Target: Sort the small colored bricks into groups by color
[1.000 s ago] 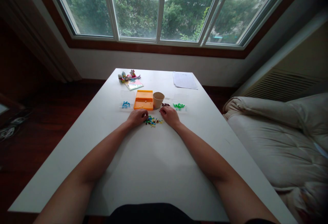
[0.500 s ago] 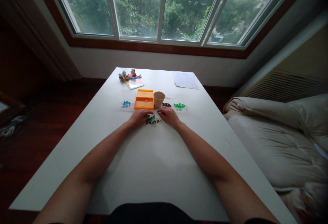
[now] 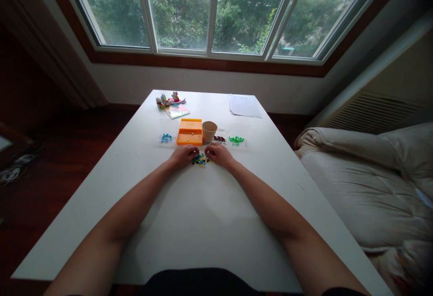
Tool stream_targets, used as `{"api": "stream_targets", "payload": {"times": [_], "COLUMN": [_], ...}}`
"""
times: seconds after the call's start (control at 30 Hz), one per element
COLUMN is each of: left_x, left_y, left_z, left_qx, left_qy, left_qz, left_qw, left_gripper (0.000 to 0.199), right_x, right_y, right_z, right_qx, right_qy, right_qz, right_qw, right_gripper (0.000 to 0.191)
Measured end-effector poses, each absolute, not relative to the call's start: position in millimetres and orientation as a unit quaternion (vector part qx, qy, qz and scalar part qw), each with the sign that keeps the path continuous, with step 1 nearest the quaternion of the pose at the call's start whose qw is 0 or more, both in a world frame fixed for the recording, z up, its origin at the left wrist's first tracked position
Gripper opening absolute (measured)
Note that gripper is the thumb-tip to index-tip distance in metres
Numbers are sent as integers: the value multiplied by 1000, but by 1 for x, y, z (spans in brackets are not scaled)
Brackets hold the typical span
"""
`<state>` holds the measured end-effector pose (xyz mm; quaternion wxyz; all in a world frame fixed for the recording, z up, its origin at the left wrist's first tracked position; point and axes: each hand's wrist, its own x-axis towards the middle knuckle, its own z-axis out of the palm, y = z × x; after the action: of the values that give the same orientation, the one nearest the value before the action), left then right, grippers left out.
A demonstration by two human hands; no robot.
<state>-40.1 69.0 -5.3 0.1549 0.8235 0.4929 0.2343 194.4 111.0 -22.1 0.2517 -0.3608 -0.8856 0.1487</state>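
A mixed pile of small coloured toy bricks (image 3: 200,160) lies on the white table between my hands. My left hand (image 3: 183,154) rests at the pile's left side, its fingers curled and pressed together. At the right side, my right hand (image 3: 220,154) has thumb and fingertips drawn together in a pinch above the pile's edge. Anything in either hand is too small or hidden to make out. Just beyond my hands stand an orange box (image 3: 190,139) with a few small pale pieces in it and a light brown cup (image 3: 209,131).
Clear trays hold blue pieces (image 3: 166,138) on the left, dark brown pieces (image 3: 219,138) and green pieces (image 3: 236,140) on the right. Farther back are small brick figures (image 3: 171,99), a shiny booklet (image 3: 178,111) and paper sheets (image 3: 244,105). A sofa (image 3: 338,187) flanks the table (image 3: 209,233).
The fingers of both hands have curled in more. My right hand's fingertips have come down and a little left, towards the pile. My left fingertips have drawn back slightly left.
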Motion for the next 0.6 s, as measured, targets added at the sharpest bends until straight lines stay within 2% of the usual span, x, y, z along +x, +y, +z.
{"api": "stream_targets", "payload": {"times": [0.13, 0.33, 0.6], "left_x": [-42, -45, -49], "left_y": [69, 73, 77], "left_z": [-5, -12, -14], "left_qx": [823, 830, 833], "left_qy": [491, 472, 444], "left_qz": [235, 241, 255], "left_qw": [163, 175, 210], "left_gripper": [19, 17, 21], "right_x": [195, 198, 199], "right_y": [110, 109, 111], "right_z": [-19, -19, -19], "right_qx": [-394, -377, -391], "right_qy": [-869, -871, -868], "right_qz": [154, 172, 168], "right_qw": [258, 263, 254], "right_gripper": [7, 19, 8]}}
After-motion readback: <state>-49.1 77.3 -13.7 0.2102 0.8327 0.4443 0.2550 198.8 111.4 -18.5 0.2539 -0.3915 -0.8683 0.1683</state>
